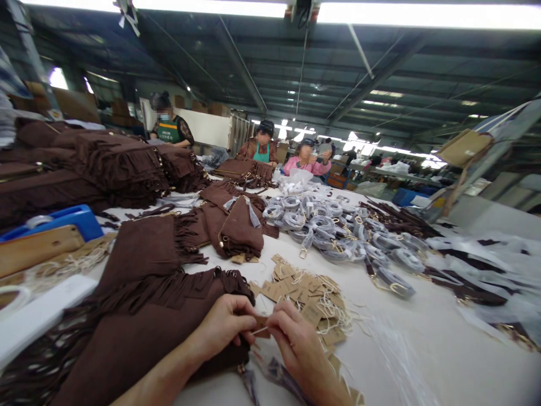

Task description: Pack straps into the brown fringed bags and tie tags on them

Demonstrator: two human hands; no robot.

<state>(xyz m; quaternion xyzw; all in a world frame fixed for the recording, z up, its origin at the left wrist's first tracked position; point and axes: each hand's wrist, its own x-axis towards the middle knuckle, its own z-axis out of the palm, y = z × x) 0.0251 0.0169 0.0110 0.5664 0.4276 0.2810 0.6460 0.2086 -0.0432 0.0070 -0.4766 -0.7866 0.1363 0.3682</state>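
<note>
Both hands are close together at the lower middle, above the front edge of a dark brown fringed bag (160, 332). My left hand (226, 327) has thumb and fingers pinched on a small brown tag (261, 326). Beside it my right hand (296, 338) pinches a thin white string (260, 330) that runs across the tag. Behind the hands lies a heap of tan paper tags (304, 290) with white strings. Under my right hand is a clear plastic wrap (274, 363) with something dark inside, partly hidden.
Coiled straps in plastic (329, 225) cover the table's middle. Brown bags (118, 163) are stacked at the left, near a blue tape dispenser (80, 220). Wrapped dark straps (473, 276) lie at the right. Several people are across the table.
</note>
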